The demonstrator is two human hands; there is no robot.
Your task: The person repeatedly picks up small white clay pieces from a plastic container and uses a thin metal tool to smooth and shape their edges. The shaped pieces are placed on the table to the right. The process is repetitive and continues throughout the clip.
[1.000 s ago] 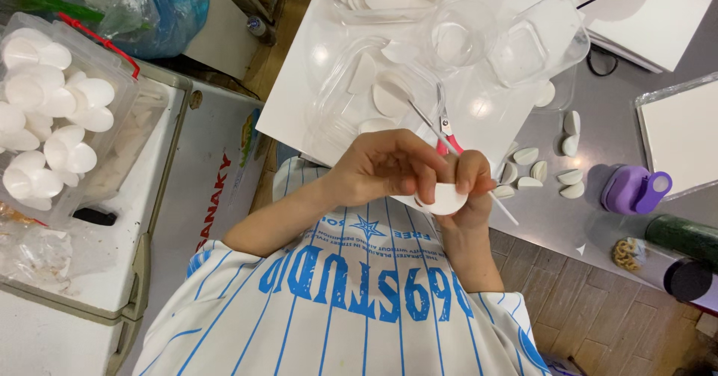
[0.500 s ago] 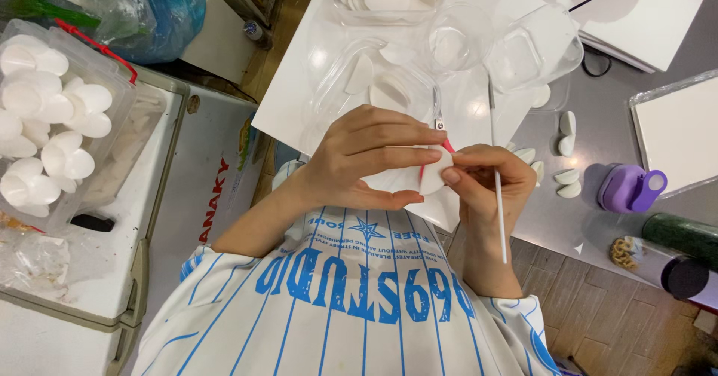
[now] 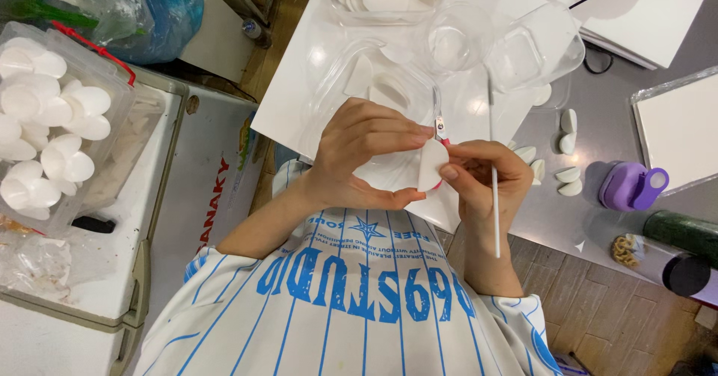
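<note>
Since half a second ago: left hand turned thin white foam petal edge-up, long axis vertical, pinched; right hand, touching, grips slim white stick.

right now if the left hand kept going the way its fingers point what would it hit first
The left hand points its fingers toward the right hand, and the white round piece pinched between them comes first; it is already touching it. Past that would be the right hand's fingers, though depth is hard to judge.
</note>
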